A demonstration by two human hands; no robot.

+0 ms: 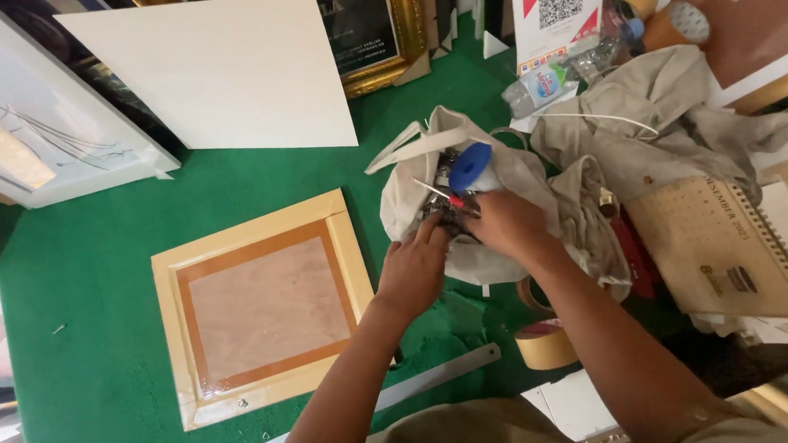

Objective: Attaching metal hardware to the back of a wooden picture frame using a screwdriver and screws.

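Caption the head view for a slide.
Both hands, left hand and right hand, dig in a cloth bag beside a picture frame.

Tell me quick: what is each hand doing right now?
Left hand: curled on the cloth bag's opening, gripping its edge.
Right hand: reaching into the bag; grip cannot be told.

A picture frame (265, 307) lies back-up on the green mat (90, 350), its edges taped in tan, with a white board (219, 74) at its twelve o'clock and a gilt frame (395, 44) beyond at one. At the picture frame's four o'clock lie a steel ruler (427, 379) and a roll of tan tape (545, 343). Over at its three o'clock a spiral-bound calendar (723, 251) rests below a crumpled beige cloth (673, 112), with clear plastic bottles (565, 72) behind.
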